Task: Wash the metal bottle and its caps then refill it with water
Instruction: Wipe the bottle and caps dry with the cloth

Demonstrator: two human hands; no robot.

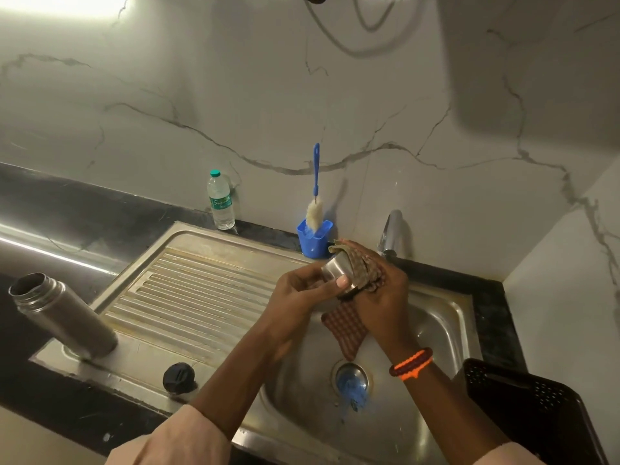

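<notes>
Metal bottle [62, 315] stands uncapped on the sink's drainboard [188, 290], well to our left; our left hand [298, 293] is nearer. Both hands meet over the basin: left grips the steel cap [335, 271], right hand [385, 297] clutches the checked cloth [345, 327] against it.

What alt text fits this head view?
Over a steel sink, the left hand holds a metal cap while the right hand wipes it with a checked cloth. The open metal bottle stands on the drainboard.
</notes>
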